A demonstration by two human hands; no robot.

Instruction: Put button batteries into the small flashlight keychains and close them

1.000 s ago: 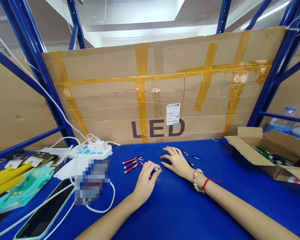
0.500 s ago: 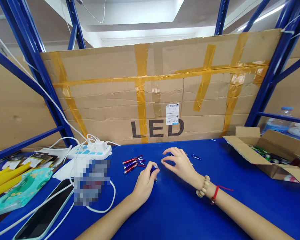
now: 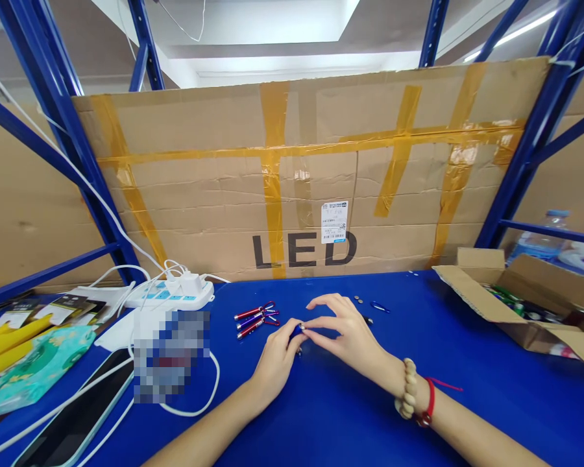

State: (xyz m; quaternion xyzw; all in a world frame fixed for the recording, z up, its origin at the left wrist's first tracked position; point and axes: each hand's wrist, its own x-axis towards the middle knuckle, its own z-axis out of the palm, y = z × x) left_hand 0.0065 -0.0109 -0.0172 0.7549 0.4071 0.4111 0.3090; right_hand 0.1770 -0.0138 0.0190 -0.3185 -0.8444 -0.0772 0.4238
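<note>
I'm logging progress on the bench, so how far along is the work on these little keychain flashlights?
Done, apparently: three small flashlights lie side by side on the blue table. In hand: the left hand holds another small blue piece, and the right hand pinches its tip. Left: loose button cells and a blue clip behind the hands, and more parts in the open cardboard box.

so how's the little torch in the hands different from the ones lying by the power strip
The blue torch is pinched between the left hand and right hand; the loose torches lie untouched on the blue table. It is a single blue one; they are several, red and purple. All are small and slim.
</note>
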